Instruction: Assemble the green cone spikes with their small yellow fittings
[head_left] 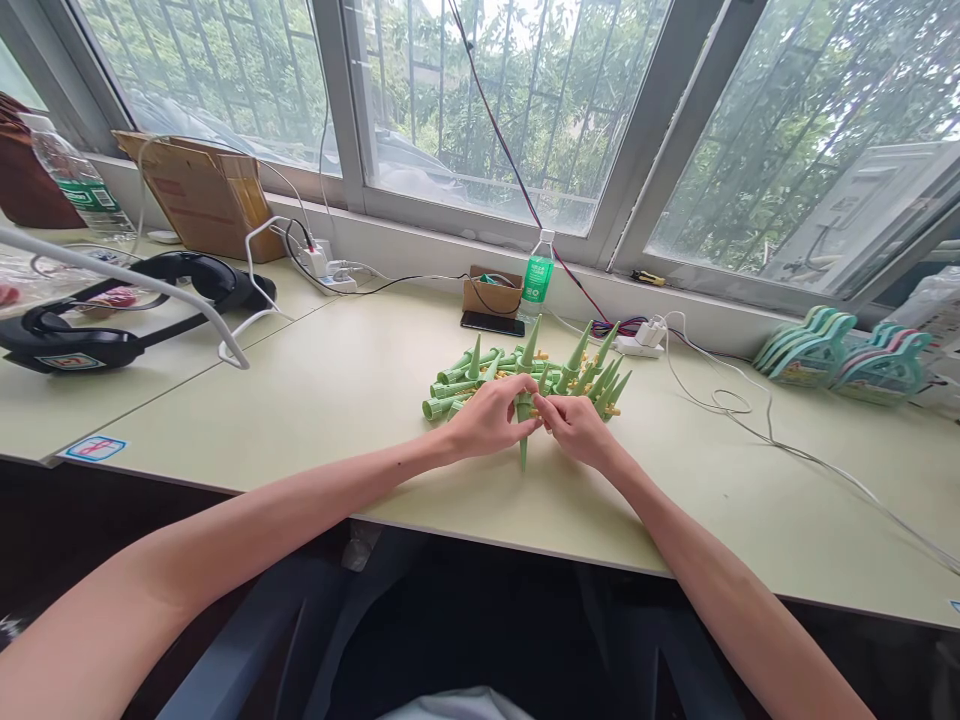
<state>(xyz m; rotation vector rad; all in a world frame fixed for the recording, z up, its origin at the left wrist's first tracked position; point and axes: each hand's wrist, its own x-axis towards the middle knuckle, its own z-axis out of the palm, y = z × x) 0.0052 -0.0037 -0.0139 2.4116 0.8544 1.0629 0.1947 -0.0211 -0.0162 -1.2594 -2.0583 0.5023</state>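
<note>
1. Green spiked piece [523,455]: it is held between the person's hands just above the tabletop [322,420], near its front edge, one point downward; fingers cover much of its middle.
2. The left hand [495,410] grips this piece between thumb and fingers. The right hand [577,425] is curled, fingertips pinched together against the piece's side; whether they hold it or some small part cannot be told.
3. Behind the hands lies a pile of green cones and tubes [574,365] with small yellow parts, partly hidden by the hands and too crowded to count.
4. The pale tabletop runs below barred windows [510,130], with foliage outside. Beyond the pile are a phone [492,323], a small cardboard box [491,296] and a green-labelled bottle [538,270].
5. At left sits a black headset [71,345], cut off by the frame; at right, white cables [802,450] and plastic hangers [810,345]. The space under the tabletop is dark and indistinct.
</note>
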